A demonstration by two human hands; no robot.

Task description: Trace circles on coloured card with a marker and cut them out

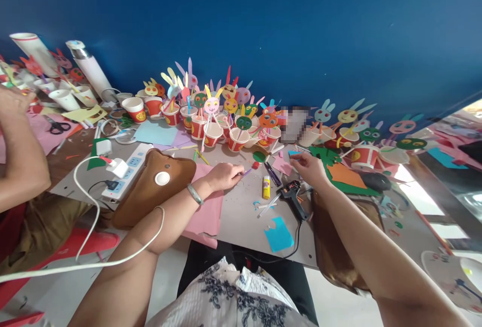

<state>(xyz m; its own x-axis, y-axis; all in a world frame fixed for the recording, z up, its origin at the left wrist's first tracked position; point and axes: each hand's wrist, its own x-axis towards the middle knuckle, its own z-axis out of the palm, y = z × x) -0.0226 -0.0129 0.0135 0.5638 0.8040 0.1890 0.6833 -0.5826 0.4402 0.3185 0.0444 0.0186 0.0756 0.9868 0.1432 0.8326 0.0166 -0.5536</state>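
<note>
My left hand [226,176] is closed, with a thin purple stick [247,172] poking out from its fingertips over the table. Between my two hands lie a yellow glue stick [266,188], a dark purple pen-like tool [272,174] and small paper scraps. My right hand [309,167] reaches down to the tabletop, fingers bent together beside a pink paper piece [282,166] and a small blue scrap [294,153]. What its fingertips pinch, if anything, is hidden. A black glue gun [294,200] rests just below that hand.
Paper cups [213,133] with rabbit-faced paper figures line the blue wall. A power strip [130,169] and brown cushion [156,184] sit left; a white cable [94,194] crosses my left arm. Green paper [352,187] lies right. Another person's arm [22,151] is at far left.
</note>
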